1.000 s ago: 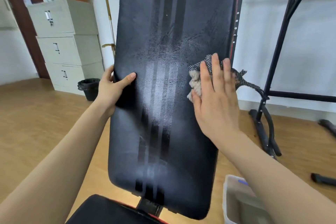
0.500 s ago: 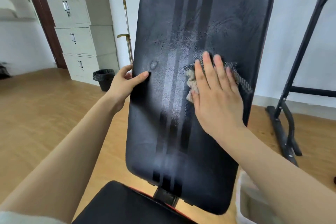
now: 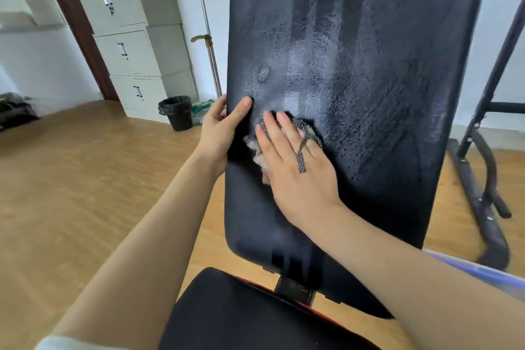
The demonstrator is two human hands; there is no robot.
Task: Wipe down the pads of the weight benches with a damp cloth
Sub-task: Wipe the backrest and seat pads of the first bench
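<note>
Head cam on my end: right hand point(image 3: 295, 170) is laid flat, fingers straight, pressing the cloth point(image 3: 306, 125) onto the lower left part of the upright back pad point(image 3: 383, 94). Left hand point(image 3: 217, 129) grips that pad's left edge, thumb on the front, just beside the cloth.

You've one back pad point(image 3: 383, 94) and one cloth point(image 3: 305, 126) under your right hand point(image 3: 295, 167), one seat pad point(image 3: 241, 312) below it, one bin point(image 3: 176, 112) beyond your left hand point(image 3: 218, 128).
</note>
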